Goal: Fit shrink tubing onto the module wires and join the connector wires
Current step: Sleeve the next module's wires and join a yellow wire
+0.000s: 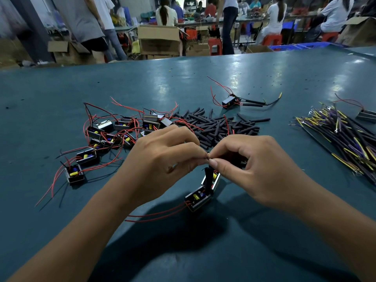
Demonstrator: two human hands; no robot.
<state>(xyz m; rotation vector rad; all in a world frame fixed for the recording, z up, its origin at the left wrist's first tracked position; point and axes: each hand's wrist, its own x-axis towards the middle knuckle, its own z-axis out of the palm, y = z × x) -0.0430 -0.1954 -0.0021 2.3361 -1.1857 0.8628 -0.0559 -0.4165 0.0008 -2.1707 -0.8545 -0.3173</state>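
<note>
Item: my left hand (162, 157) and my right hand (250, 165), meeting fingertip to fingertip above the near middle of the table (61, 231). Both are pinching the same small joint of bare wire ends (208, 156); I am judging this to be the twisting step.

Item: the module (198, 197) I am working on, hanging just under the pinch, its near end by the table; I cannot tell whether it is touching. A black tube (208, 178) is running up from it toward my fingers, long axis near upright. Its red leads (158, 215) are trailing near-left across the table.

Item: the loose shrink tubes (221, 127), lying in a heap just beyond my fingers, far and slightly right; my right hand is nearer to them.

Item: the connector wires (341, 137), lying in a bundle well to the right, long axes running near-right to far-left.

Item: untouched modules (114, 135), clustered to the far left, nearer my left hand.

Item: one finished module (231, 101), lying apart on the far side.
</note>
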